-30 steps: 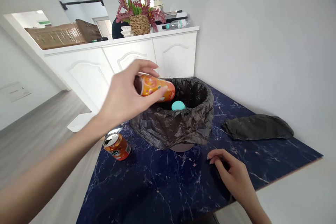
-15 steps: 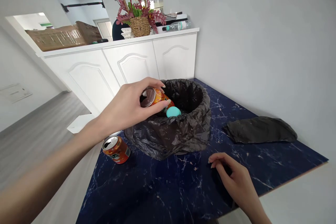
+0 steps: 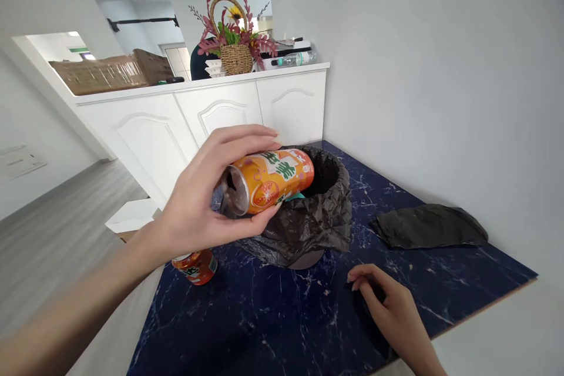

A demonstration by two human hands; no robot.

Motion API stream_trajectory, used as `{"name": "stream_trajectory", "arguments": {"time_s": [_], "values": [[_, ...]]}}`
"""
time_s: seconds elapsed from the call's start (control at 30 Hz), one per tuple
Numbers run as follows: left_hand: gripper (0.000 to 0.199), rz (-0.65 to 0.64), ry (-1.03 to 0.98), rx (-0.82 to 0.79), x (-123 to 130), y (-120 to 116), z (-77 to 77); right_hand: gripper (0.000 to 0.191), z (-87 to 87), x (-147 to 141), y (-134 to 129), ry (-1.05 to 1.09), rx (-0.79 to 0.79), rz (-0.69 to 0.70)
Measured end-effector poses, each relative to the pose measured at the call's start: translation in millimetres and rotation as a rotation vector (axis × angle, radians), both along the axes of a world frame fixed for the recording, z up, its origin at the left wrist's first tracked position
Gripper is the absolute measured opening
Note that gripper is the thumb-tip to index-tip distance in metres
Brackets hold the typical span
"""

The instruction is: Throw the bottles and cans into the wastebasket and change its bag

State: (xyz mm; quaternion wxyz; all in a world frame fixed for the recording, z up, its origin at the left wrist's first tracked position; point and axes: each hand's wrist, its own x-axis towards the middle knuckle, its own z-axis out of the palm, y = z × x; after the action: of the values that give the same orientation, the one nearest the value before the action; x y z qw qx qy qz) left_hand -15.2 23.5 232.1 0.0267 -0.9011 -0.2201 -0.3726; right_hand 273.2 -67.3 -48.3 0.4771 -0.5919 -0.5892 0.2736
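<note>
My left hand [image 3: 198, 200] grips an orange soda can [image 3: 268, 183] on its side, thumb below and fingers above. The can's opened top faces left and its base points right, over the rim of a bin lined with a black plastic bag [image 3: 304, 229]. A sliver of a turquoise object [image 3: 296, 196] shows behind the can at the bin's mouth. Below my left wrist stands a second orange can [image 3: 199, 269], its top partly covered by the arm. My right hand [image 3: 390, 305] rests on the dark blue marbled table [image 3: 273, 317], fingers loosely curled, with no object visible in it.
A folded black plastic bag [image 3: 432, 226] lies on the table's right side by the wall. Behind stands a white cabinet [image 3: 291, 108] bearing a flower basket [image 3: 237, 59], a plastic bottle [image 3: 297, 59] and a cardboard box [image 3: 106, 73]. A white box [image 3: 132, 215] is on the left.
My left hand has lifted the can up out of the bin's mouth, nearer to me, and its printed side now shows. The right hand remains on the table. The view has tilted slightly.
</note>
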Motion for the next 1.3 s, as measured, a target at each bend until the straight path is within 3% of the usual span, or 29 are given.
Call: {"name": "stream_trajectory", "arguments": {"time_s": [0.17,0.37,0.63,0.87,1.03,1.3], "values": [[0.078,0.040,0.133,-0.085,-4.4,-2.6,2.9,0.027,-2.0,-1.1,0.9,-0.005,0.011,0.005],[0.061,0.208,0.184,-0.105,-1.4,-4.5,5.9,0.028,-9.3,6.0,4.0,-0.029,0.003,0.055],[0.038,0.110,0.130,-0.133,7.3,-4.3,8.5,0.032,-3.9,5.3,3.7,0.009,-0.030,0.061],[0.021,0.141,-0.044,-0.189,24.5,-9.2,4.2,0.029,-6.5,7.3,3.0,-0.006,-0.004,0.063],[0.034,0.208,-0.120,-0.193,32.4,-13.1,-4.0,0.030,-10.6,9.3,4.5,-0.011,-0.021,0.073],[0.049,0.202,-0.108,-0.122,33.8,-12.5,-9.9,0.030,-6.4,7.0,4.1,-0.003,-0.015,0.059]]}}
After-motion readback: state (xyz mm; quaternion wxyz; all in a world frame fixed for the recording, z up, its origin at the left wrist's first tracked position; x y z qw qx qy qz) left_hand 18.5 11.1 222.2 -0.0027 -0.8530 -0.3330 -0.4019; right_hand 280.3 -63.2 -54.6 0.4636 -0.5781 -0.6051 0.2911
